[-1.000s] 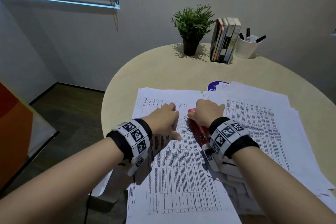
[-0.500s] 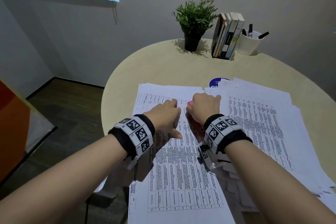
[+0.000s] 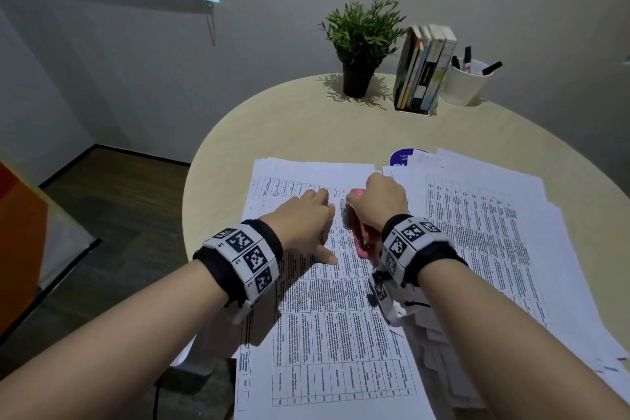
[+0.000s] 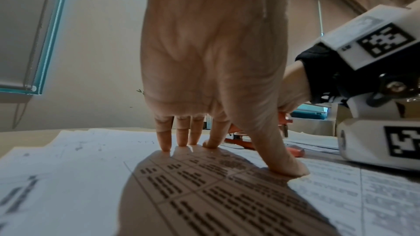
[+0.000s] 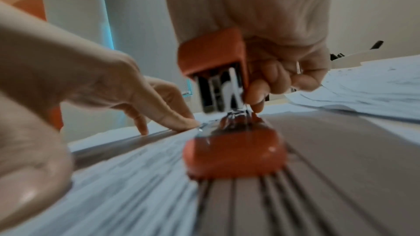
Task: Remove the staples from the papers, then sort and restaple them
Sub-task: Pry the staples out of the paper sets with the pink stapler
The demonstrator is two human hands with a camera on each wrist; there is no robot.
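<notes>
A stack of printed table sheets (image 3: 341, 317) lies on the round table in front of me. My left hand (image 3: 303, 218) presses the top sheet (image 4: 68, 177) flat, with straight fingertips (image 4: 165, 143) and thumb near its far edge. My right hand (image 3: 378, 201) grips a red stapler (image 3: 361, 239) whose base rests on the same stack at the top right corner. In the right wrist view the stapler (image 5: 229, 152) has its upper arm raised above the base, and the picture is blurred. A second, looser pile of papers (image 3: 494, 232) spreads out on the right.
A potted plant (image 3: 361, 44), a row of books (image 3: 424, 68) and a white cup of pens (image 3: 467, 82) stand at the table's far edge. A blue round item (image 3: 399, 157) peeks from under the right pile. The table edge and dark floor lie to my left.
Both hands have shifted slightly farther up the sheet toward its top edge. The right hand keeps its hold on the stapler, and the left stays flat on the paper.
</notes>
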